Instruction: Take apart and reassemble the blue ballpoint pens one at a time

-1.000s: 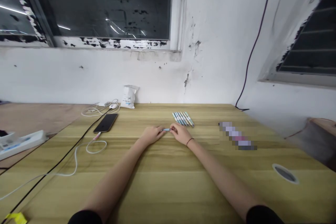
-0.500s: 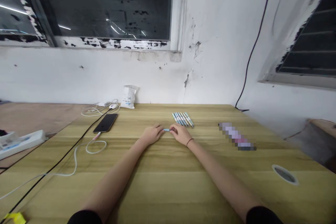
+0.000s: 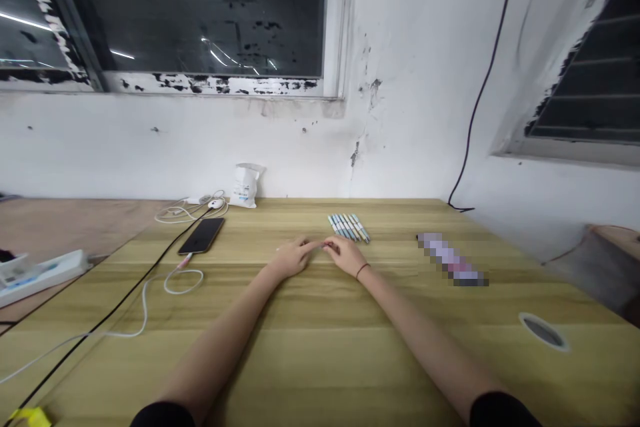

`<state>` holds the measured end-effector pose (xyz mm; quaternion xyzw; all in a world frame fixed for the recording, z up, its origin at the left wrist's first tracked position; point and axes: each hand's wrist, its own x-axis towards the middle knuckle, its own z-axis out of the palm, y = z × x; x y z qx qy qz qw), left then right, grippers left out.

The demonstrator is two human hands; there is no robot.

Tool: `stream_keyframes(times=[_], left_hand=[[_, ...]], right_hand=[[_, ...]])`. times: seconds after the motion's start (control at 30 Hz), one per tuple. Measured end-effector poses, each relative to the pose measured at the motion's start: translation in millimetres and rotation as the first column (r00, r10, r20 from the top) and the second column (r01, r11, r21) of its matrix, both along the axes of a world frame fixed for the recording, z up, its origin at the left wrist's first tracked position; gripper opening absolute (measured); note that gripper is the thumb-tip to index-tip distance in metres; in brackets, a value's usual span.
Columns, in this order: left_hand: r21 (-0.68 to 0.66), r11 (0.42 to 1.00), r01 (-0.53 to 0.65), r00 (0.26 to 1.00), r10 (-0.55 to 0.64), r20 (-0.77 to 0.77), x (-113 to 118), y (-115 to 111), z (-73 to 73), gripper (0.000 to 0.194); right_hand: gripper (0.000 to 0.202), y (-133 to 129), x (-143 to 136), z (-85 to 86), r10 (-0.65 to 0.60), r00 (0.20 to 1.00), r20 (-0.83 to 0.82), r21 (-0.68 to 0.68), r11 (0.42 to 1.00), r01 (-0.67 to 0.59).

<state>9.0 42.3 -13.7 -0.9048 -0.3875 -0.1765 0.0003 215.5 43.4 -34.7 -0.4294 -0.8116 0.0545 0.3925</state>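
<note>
Near the middle of the wooden table, my left hand (image 3: 291,258) reaches one finger out to the fingertips of my right hand. What its curled fingers hold, if anything, is hidden. My right hand (image 3: 345,255), with a dark red band at the wrist, is pinched closed around something small and dark that I cannot make out. Just behind my right hand lies a row of several slim pens (image 3: 349,227), side by side and slanted, in blue, white and yellowish tones.
A black phone (image 3: 202,235) on a white cable lies at the left. Behind it are coiled white cables and a white packet (image 3: 245,185). A blurred-out long item (image 3: 453,260) lies at the right, near a round table hole (image 3: 543,331). A power strip (image 3: 45,277) is far left.
The blue piece visible between my hands is now out of sight. A finger of my left hand has stretched right to meet my right fingertips.
</note>
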Motion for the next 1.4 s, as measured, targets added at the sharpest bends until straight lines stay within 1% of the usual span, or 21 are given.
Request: stream_keyframes(times=[0.1, 0.3, 0.57, 0.77, 0.9, 1.03, 1.13, 1.23, 1.4], left_hand=[[0.032, 0.999, -0.027, 0.998, 0.029, -0.048, 2.1, -3.3, 2.0, 0.039], [-0.012, 0.996, -0.088, 0.988, 0.086, -0.131, 4.5, -5.3, 5.8, 0.046], [-0.022, 0.995, -0.099, 0.987, 0.095, -0.128, 6.4, -5.4, 5.7, 0.046], [-0.016, 0.994, -0.105, 0.982, 0.102, -0.158, 7.1, -5.8, 6.1, 0.046], [-0.019, 0.994, -0.107, 0.984, 0.103, -0.147, 5.4, -6.8, 7.4, 0.042], [-0.031, 0.993, -0.111, 0.986, 0.106, -0.127, 3.7, -5.9, 6.9, 0.045], [-0.047, 0.989, -0.137, 0.987, 0.132, -0.092, 4.3, -4.8, 6.0, 0.046], [-0.053, 0.987, -0.150, 0.986, 0.145, -0.083, 5.4, -4.3, 5.3, 0.044], [-0.039, 0.994, -0.102, 0.993, 0.099, -0.060, 4.6, -3.8, 3.3, 0.040]], right_hand=[[0.010, -2.2, -0.7, 1.5, 0.006, 1.000, 0.011, -0.011, 1.000, -0.006], [0.011, -4.4, -1.5, 2.6, 0.021, 0.999, 0.028, -0.031, 0.999, -0.020], [0.013, -6.0, -2.1, 3.2, 0.006, 0.999, 0.038, 0.003, 1.000, -0.006], [0.014, -6.6, -2.5, 4.1, -0.014, 1.000, 0.028, 0.005, 1.000, 0.014], [0.015, -5.1, -1.6, 4.0, -0.022, 1.000, 0.017, 0.003, 1.000, 0.022], [0.016, -3.1, -0.4, 2.8, -0.037, 0.999, -0.002, 0.005, 0.999, 0.037], [0.018, -2.3, 0.2, 1.0, -0.017, 1.000, -0.015, -0.022, 1.000, 0.016], [0.021, -2.2, 0.5, -0.8, 0.003, 1.000, 0.009, -0.047, 0.999, -0.002], [0.016, -2.0, -0.2, -1.5, 0.010, 1.000, 0.028, -0.016, 1.000, -0.009]])
